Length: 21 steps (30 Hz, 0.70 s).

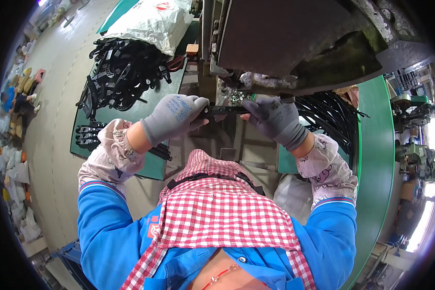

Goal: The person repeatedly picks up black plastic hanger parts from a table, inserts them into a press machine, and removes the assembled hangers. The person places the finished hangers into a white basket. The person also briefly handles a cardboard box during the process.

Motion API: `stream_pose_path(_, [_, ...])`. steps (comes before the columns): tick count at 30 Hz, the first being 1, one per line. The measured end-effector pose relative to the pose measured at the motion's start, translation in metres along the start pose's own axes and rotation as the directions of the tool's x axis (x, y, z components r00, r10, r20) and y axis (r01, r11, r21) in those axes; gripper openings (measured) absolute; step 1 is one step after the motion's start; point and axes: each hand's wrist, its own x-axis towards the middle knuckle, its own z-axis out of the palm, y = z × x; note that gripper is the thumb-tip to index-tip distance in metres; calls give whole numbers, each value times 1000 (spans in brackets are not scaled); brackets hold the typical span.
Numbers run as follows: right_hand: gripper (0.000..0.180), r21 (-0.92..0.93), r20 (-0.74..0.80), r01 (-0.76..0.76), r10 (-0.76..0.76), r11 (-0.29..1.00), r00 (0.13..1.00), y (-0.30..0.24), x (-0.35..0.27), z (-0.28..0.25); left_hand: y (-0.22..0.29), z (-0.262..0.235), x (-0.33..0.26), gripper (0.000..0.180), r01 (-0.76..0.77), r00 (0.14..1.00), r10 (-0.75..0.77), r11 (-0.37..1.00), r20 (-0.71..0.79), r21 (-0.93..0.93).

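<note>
Gloves grey on both hands, and between them a slim black strip point(225, 110) held level just under the dark machine head point(285, 38). The left hand point(175, 117) has its fingers clenched on the strip's left end; the right hand point(275, 116) pinches the right end, fingers closed on it. The strip sits right at the foot of the machine, above the person's checked apron point(217, 208).

Left of the machine, a green table point(130, 116) carries a loose heap of black parts point(121, 72), and behind that heap lies a white woven sack point(152, 21), its contents hidden. Nearer the left sleeve, a few black parts point(88, 135) are lined up at the table edge. Right of the machine, a second green table point(372, 145) holds a bundle of long black strips point(331, 116), partly hidden behind the right hand. Further right stand other machines point(413, 145).
</note>
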Motion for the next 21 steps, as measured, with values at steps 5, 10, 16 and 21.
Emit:
stream_pose_path(5, [44,-7,-178,16,-17,1000,984,19,11,-17,-8,-15,26,37,-94,982,117,984,-148,154])
stream_pose_path(10, [45,-30,-74,-74,72,997,995,25,7,-3,-23,-10,39,36,-171,956,217,959,-196,227])
stream_pose_path(16, [52,298,449,-308,152,904,880,37,13,24,-32,-4,47,31,-147,986,151,988,-71,49])
stream_pose_path(21, [50,174,431,-371,268,912,861,15,4,19,-44,-15,64,38,-230,965,230,973,127,-12])
